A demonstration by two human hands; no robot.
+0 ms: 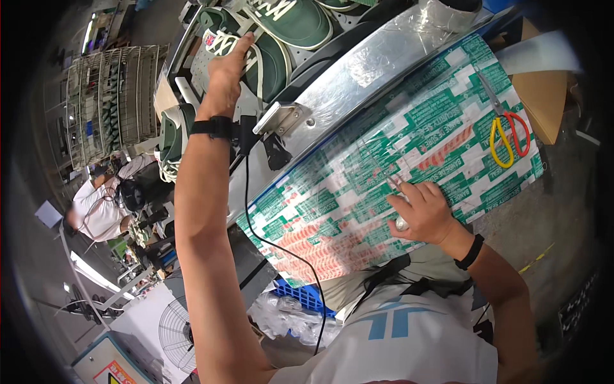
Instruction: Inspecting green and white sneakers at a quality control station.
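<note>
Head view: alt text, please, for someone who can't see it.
The person's left hand touches a laced green shoe, while the right hand holds a small metal tool over a board patterned in green, white and red. Scissors with red and yellow handles lie on the board.

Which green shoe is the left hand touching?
The shoe just left of the large top shoe: the left hand is on its laces; no hand touches the other shoes.

Shows repeated lettering (441, 102) on green-and-white taped surface (358, 211), flag label (209, 40) on green lace-up shoe (274, 64), blue emblem (378, 326) on white shirt (448, 345), yellow warning triangle (115, 379) on pale boxy cabinet (101, 357).
</note>
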